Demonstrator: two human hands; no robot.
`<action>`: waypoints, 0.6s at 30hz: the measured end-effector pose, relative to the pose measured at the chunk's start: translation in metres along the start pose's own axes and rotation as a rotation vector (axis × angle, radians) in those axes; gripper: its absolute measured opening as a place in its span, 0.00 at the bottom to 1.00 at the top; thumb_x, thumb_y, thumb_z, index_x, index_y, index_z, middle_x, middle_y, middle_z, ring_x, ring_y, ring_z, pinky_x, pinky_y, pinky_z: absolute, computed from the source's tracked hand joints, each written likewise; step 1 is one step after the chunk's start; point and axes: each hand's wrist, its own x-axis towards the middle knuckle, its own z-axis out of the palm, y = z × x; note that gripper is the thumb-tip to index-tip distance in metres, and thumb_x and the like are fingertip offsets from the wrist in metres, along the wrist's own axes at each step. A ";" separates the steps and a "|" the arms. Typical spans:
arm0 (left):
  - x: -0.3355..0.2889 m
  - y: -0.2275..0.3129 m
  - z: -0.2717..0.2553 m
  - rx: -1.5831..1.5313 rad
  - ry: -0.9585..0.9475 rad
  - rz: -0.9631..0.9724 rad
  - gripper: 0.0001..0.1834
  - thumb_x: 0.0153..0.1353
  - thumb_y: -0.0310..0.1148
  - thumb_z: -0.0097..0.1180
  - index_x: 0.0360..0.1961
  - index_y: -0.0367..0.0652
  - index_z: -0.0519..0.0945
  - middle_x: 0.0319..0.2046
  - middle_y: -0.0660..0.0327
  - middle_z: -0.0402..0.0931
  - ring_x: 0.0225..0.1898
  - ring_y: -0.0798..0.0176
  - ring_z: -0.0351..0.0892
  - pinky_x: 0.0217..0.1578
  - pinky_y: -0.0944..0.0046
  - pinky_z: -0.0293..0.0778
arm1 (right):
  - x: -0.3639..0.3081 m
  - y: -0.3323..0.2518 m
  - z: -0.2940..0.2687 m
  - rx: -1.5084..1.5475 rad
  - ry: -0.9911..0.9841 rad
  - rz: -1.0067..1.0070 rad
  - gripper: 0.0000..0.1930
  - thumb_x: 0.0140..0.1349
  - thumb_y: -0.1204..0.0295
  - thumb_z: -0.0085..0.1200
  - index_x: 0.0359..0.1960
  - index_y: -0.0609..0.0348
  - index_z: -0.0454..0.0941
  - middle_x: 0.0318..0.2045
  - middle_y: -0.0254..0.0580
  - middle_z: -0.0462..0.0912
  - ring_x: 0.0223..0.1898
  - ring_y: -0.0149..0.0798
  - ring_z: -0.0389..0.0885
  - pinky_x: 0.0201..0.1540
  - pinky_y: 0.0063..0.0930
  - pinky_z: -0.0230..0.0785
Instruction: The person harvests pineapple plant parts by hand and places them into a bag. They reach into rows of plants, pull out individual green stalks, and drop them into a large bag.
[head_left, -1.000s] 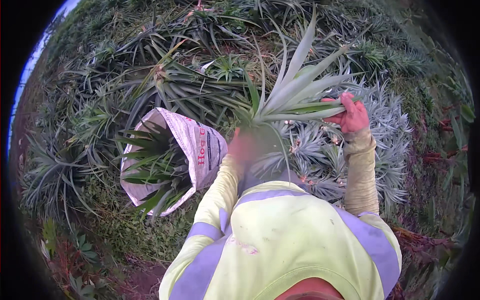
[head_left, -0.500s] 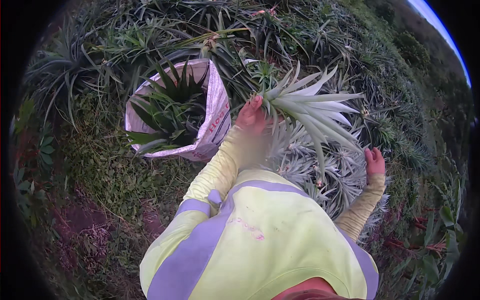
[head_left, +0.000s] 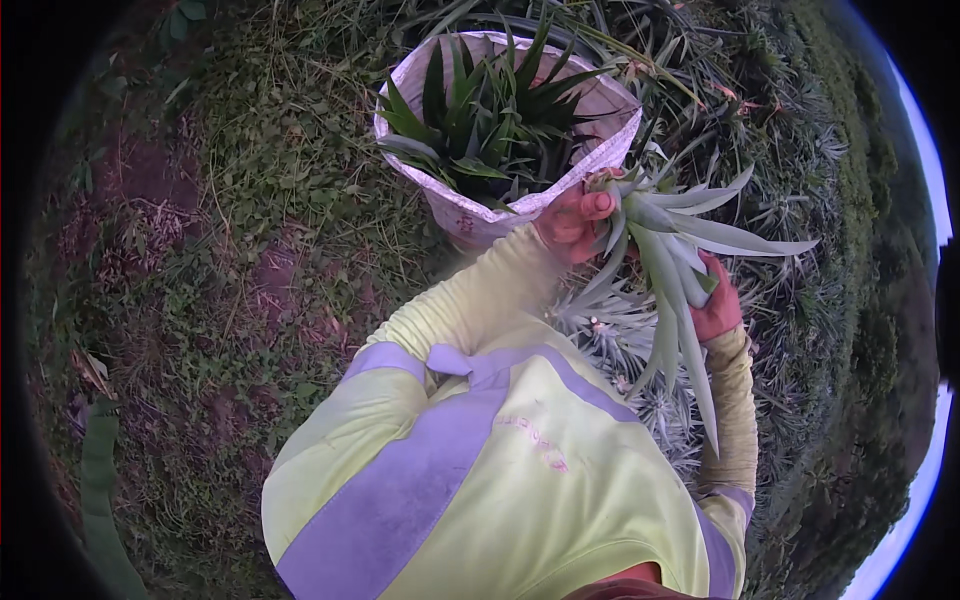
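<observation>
My left hand (head_left: pixel 575 222) is closed around the base of a pale green pineapple sucker (head_left: pixel 655 235), just beside the rim of a white woven sack (head_left: pixel 470 220). Its long pointed leaves fan out to the right and hang down. My right hand (head_left: pixel 718 300) grips the leaves from the right side, its fingers partly hidden behind them. Inside the sack, darker green pineapple suckers (head_left: pixel 490 120) stand packed with their leaves upward.
Below the held sucker lies a pile of silvery pineapple suckers (head_left: pixel 655 400), partly covered by my body. Growing pineapple plants (head_left: pixel 790 150) stand at the far right. Low weeds and cut grass (head_left: pixel 270 180) cover the ground at left.
My view has turned, so the sack now appears farther right. The left hand keeps its hold and has come close to the sack's rim. My right hand has moved onto the sucker's leaves.
</observation>
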 end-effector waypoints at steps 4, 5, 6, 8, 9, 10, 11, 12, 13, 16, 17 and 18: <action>-0.042 0.031 0.005 0.071 0.191 0.078 0.27 0.58 0.41 0.60 0.56 0.49 0.65 0.42 0.63 0.75 0.42 0.61 0.79 0.39 0.51 0.80 | 0.048 -0.022 -0.018 0.049 -0.021 -0.014 0.29 0.47 0.66 0.63 0.52 0.57 0.66 0.36 0.53 0.80 0.36 0.54 0.81 0.37 0.39 0.73; -0.065 0.034 0.006 0.360 0.431 0.006 0.30 0.57 0.46 0.60 0.56 0.46 0.66 0.44 0.58 0.74 0.44 0.58 0.78 0.41 0.51 0.78 | 0.056 -0.030 -0.031 -0.015 0.041 -0.117 0.30 0.48 0.66 0.63 0.53 0.54 0.65 0.37 0.54 0.80 0.38 0.55 0.81 0.37 0.38 0.74; -0.085 0.042 0.003 0.651 0.676 -0.066 0.33 0.56 0.52 0.60 0.57 0.43 0.68 0.46 0.52 0.74 0.47 0.56 0.77 0.43 0.51 0.77 | 0.064 -0.044 -0.046 -0.083 0.015 -0.023 0.30 0.47 0.67 0.64 0.54 0.51 0.65 0.39 0.53 0.80 0.39 0.55 0.81 0.38 0.38 0.74; -0.121 0.059 -0.006 0.864 0.930 -0.365 0.34 0.55 0.60 0.57 0.48 0.41 0.74 0.37 0.56 0.76 0.36 0.61 0.79 0.31 0.60 0.78 | 0.088 -0.067 -0.070 -0.171 0.014 -0.045 0.35 0.44 0.66 0.68 0.56 0.50 0.64 0.41 0.50 0.80 0.40 0.54 0.81 0.40 0.39 0.74; -0.134 0.061 -0.036 1.009 1.069 -0.415 0.36 0.53 0.64 0.55 0.45 0.39 0.75 0.32 0.59 0.75 0.31 0.63 0.78 0.27 0.63 0.76 | 0.098 -0.080 -0.082 -0.189 -0.017 -0.080 0.38 0.42 0.65 0.69 0.57 0.50 0.64 0.43 0.49 0.80 0.41 0.54 0.81 0.40 0.40 0.74; -0.144 0.062 -0.073 1.147 1.218 -0.460 0.39 0.51 0.68 0.52 0.41 0.38 0.76 0.28 0.63 0.74 0.26 0.64 0.77 0.24 0.65 0.75 | 0.114 -0.093 -0.087 -0.205 -0.054 -0.127 0.40 0.40 0.64 0.71 0.58 0.50 0.63 0.45 0.47 0.79 0.41 0.54 0.80 0.41 0.40 0.75; -0.141 0.065 -0.095 1.247 1.254 -0.427 0.42 0.50 0.72 0.48 0.38 0.35 0.76 0.23 0.64 0.73 0.19 0.64 0.74 0.23 0.65 0.75 | 0.132 -0.100 -0.088 -0.320 -0.023 -0.359 0.43 0.38 0.63 0.70 0.60 0.48 0.62 0.50 0.47 0.76 0.43 0.54 0.80 0.42 0.41 0.74; -0.137 0.070 -0.121 1.235 1.269 -0.420 0.42 0.50 0.72 0.48 0.38 0.35 0.76 0.23 0.64 0.73 0.19 0.64 0.74 0.23 0.65 0.75 | 0.148 -0.119 -0.085 -0.314 -0.037 -0.445 0.43 0.41 0.63 0.69 0.62 0.41 0.61 0.49 0.46 0.76 0.42 0.53 0.80 0.42 0.42 0.74; -0.137 0.073 -0.144 1.329 1.375 -0.395 0.41 0.51 0.70 0.49 0.36 0.35 0.76 0.21 0.63 0.72 0.18 0.63 0.74 0.22 0.64 0.75 | 0.163 -0.144 -0.081 -0.427 -0.136 -0.376 0.42 0.42 0.60 0.68 0.63 0.36 0.60 0.46 0.46 0.76 0.41 0.52 0.80 0.41 0.43 0.74; -0.145 0.070 -0.157 1.571 1.493 -0.406 0.31 0.58 0.58 0.49 0.31 0.33 0.76 0.15 0.57 0.72 0.17 0.61 0.77 0.20 0.63 0.75 | 0.198 -0.185 -0.056 -0.711 -0.303 -0.343 0.39 0.47 0.56 0.64 0.64 0.26 0.59 0.40 0.46 0.75 0.38 0.51 0.80 0.40 0.43 0.74; -0.164 0.064 -0.171 1.741 1.205 -0.245 0.26 0.60 0.52 0.47 0.30 0.33 0.75 0.14 0.57 0.72 0.18 0.61 0.79 0.20 0.63 0.76 | 0.207 -0.196 -0.046 -0.787 -0.337 -0.365 0.39 0.48 0.57 0.63 0.64 0.22 0.58 0.42 0.47 0.74 0.38 0.50 0.81 0.41 0.43 0.74; -0.173 0.058 -0.168 1.722 1.124 -0.179 0.22 0.61 0.46 0.46 0.30 0.33 0.75 0.14 0.55 0.73 0.18 0.60 0.79 0.20 0.63 0.76 | 0.214 -0.206 -0.031 -0.880 -0.403 -0.390 0.35 0.53 0.52 0.59 0.64 0.21 0.57 0.44 0.50 0.74 0.42 0.51 0.81 0.44 0.44 0.73</action>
